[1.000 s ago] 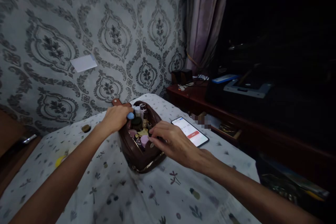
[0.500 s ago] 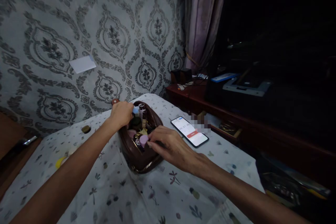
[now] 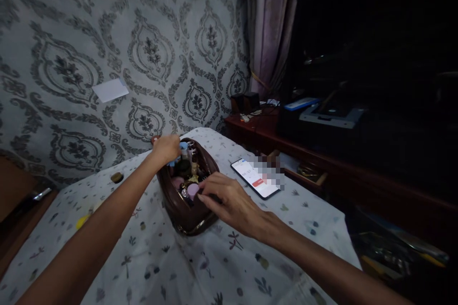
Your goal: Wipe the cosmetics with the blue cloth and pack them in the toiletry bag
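A brown cosmetic bag (image 3: 168, 200) with a gold-toned zipper lies unzipped on the patterned cloth. Small items crowd its inside: a lilac rounded piece (image 3: 193, 191), a gold-coloured piece (image 3: 193, 179), a clear bottle with a dark cap (image 3: 191, 147) and a light blue item (image 3: 183, 145). My left hand (image 3: 167, 148) is closed at the bag's far left rim, beside the blue item; its fingertips are hidden. Over the right rim reaches my right hand (image 3: 227, 200), with thumb and forefinger pinched at the lilac piece's right edge.
A phone (image 3: 255, 178) with a lit timer screen lies right of the bag. At left are a small olive-brown object (image 3: 116, 177) and a yellow piece (image 3: 82, 221), partly behind my forearm. An open drawer (image 3: 304, 171) juts from the dark red desk (image 3: 257, 128).
The whole view has shifted slightly. My left hand has moved a little leftward along the rim, and more light blue shows beside it. My right hand keeps its pinch at the lilac piece.
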